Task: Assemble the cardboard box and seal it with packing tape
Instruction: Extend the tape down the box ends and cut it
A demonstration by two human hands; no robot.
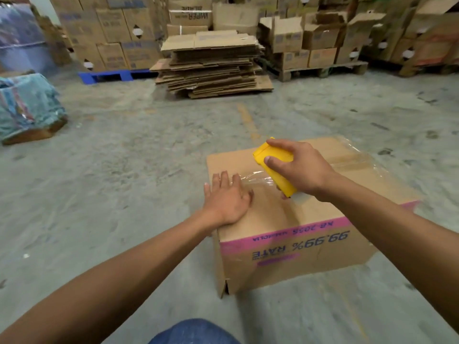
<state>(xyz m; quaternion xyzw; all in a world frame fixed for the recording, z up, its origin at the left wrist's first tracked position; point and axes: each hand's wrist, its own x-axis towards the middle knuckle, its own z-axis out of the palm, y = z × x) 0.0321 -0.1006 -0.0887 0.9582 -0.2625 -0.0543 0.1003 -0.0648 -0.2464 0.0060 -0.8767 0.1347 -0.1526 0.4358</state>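
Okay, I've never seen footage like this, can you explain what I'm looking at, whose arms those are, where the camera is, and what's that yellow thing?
There is one picture, taken by a wide-angle camera worn on a person's head, looking forward and down, so the two bare arms are that person's own. No machine is involved. A cardboard box stands on the concrete warehouse floor. The left hand lies flat on the box top, fingers straight, pressing down clear packing tape. The right hand grips a yellow tape dispenser over the top, and tape already runs across the far side. Behind are a stack of flattened cartons and pallets of boxes.
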